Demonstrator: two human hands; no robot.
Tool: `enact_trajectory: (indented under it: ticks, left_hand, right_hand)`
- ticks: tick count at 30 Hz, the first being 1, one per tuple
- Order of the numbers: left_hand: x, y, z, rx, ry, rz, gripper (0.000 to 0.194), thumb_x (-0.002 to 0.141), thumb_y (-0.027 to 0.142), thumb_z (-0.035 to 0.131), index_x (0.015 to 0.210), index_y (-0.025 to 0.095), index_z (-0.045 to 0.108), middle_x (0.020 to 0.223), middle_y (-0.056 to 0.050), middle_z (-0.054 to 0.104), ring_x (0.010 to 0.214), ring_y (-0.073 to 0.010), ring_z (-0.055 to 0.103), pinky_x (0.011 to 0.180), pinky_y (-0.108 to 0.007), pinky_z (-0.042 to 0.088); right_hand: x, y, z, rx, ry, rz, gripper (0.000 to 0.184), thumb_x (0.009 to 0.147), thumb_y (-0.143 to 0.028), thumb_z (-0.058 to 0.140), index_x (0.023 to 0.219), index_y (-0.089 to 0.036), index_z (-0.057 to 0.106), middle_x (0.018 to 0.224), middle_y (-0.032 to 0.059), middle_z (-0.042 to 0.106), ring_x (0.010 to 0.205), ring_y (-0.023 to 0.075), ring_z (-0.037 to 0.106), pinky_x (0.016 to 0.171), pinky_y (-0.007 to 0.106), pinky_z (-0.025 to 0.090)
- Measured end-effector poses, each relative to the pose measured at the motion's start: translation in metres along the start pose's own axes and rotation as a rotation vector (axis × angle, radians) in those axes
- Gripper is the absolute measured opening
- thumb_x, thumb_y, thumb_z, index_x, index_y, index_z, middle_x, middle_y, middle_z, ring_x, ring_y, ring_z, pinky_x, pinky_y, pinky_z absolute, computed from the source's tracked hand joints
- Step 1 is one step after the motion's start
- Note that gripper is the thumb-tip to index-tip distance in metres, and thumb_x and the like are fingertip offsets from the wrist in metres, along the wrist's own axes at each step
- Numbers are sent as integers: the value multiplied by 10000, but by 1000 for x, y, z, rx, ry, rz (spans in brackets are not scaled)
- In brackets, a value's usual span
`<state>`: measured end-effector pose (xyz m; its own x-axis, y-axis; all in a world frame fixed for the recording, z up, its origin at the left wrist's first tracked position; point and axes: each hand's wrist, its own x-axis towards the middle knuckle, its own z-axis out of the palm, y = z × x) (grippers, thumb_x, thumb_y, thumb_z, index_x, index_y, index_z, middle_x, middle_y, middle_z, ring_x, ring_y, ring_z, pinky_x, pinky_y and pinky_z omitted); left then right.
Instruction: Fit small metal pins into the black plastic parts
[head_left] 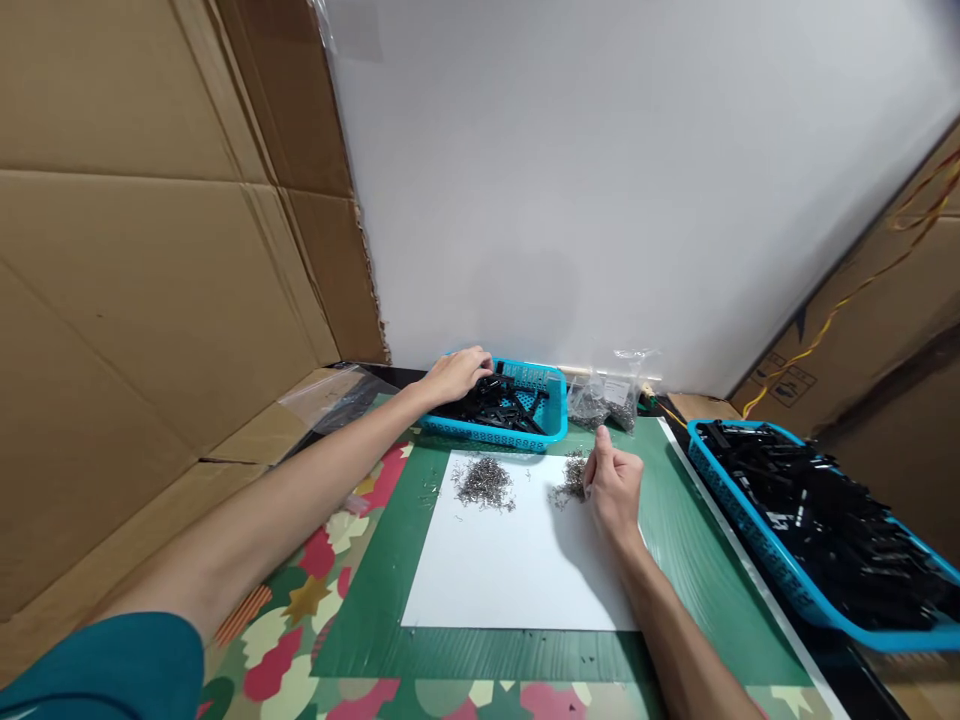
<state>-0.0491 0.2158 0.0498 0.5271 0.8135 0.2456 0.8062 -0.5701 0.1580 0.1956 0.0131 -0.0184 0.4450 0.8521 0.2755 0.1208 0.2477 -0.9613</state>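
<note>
My left hand [457, 373] reaches into the small blue basket [555, 420] at the back of the table, its fingers curled over the black plastic parts [499, 405] inside. My right hand [615, 482] rests on the white paper sheet [517, 560], fingers pinched together at the right-hand pile of small metal springs [571, 480]. What it pinches is too small to see. A second pile of springs [484, 483] lies on the sheet to the left.
A larger blue basket [757, 540] full of black parts stands at the right edge. Clear bags of metal parts [604, 400] lean against the white wall. Cardboard walls rise on the left and right. A green mat [390, 580] lies under the paper.
</note>
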Motion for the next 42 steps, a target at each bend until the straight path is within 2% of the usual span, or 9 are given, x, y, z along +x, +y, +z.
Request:
enact_trajectory:
  ticks: [6, 11, 15, 18, 22, 27, 30, 34, 42]
  left_hand:
    - [-21, 18, -19, -378, 70, -14, 230, 1055, 374, 453, 1110, 216, 610, 927, -41, 728, 698, -174, 605, 733, -308, 451]
    - [-63, 50, -26, -857, 94, 22, 255, 1000, 427, 589, 1110, 198, 587, 948, -44, 720, 731, -149, 630, 670, -272, 491]
    - [-108, 72, -17, -1070, 92, -88, 454, 941, 482, 694, 1269, 171, 656, 1038, -80, 713, 815, -176, 680, 648, -276, 530]
    - [-139, 85, -1, -1127, 55, -171, 443, 903, 477, 756, 1204, 152, 737, 1023, -91, 749, 805, -179, 680, 705, -305, 568]
    - [-167, 100, 19, -1188, 47, -202, 460, 840, 410, 841, 1220, 162, 762, 1232, -127, 749, 1107, -256, 706, 966, -378, 588]
    - [-178, 116, 31, -1267, -54, -174, 460, 863, 384, 833, 1271, 179, 768, 1301, -134, 717, 1220, -274, 683, 1061, -387, 561]
    - [-180, 120, 33, -1282, -35, -161, 424, 873, 386, 830, 1243, 184, 782, 1235, -124, 725, 1180, -258, 692, 1051, -386, 564]
    - [-181, 121, 34, -1312, 29, -182, 453, 855, 419, 849, 1233, 182, 772, 1230, -125, 731, 1146, -248, 696, 1021, -382, 575]
    - [-186, 124, 32, -1413, 5, -309, 524, 806, 454, 884, 1201, 147, 727, 1098, -122, 773, 821, -196, 728, 656, -299, 611]
  right_hand:
    - [4, -5, -7, 171, -62, 90, 761, 978, -726, 528, 404, -238, 422, 323, -6, 394, 291, 103, 347, 365, 276, 235]
    - [2, -9, -5, 267, -191, 143, 720, 938, -742, 591, 457, -228, 437, 384, 7, 479, 308, 105, 418, 348, 251, 276]
    - [1, -11, -4, 290, -241, 206, 668, 879, -758, 658, 539, -204, 502, 450, -8, 499, 326, 82, 388, 336, 224, 231]
    - [5, -9, -9, 244, -334, 301, 662, 836, -791, 671, 577, -203, 510, 442, -60, 387, 338, 58, 295, 347, 207, 178]
    - [9, -8, -19, 19, -528, 364, 658, 849, -819, 611, 620, -209, 522, 438, -90, 306, 361, 60, 226, 366, 221, 173]
    - [8, -19, -29, -342, -704, 119, 420, 869, -540, 743, 707, -167, 643, 593, -19, 540, 520, 90, 398, 472, 218, 244]
    - [8, -21, -30, -447, -742, 116, 255, 798, -399, 789, 734, -163, 717, 529, -41, 517, 498, 94, 365, 466, 230, 213]
    - [8, -16, -28, -464, -677, 102, 169, 711, -325, 826, 709, -161, 783, 453, -65, 453, 449, 89, 332, 454, 244, 173]
    - [6, -14, -26, -494, -682, 122, 161, 716, -318, 797, 711, -158, 800, 425, -72, 427, 434, 82, 291, 459, 251, 163]
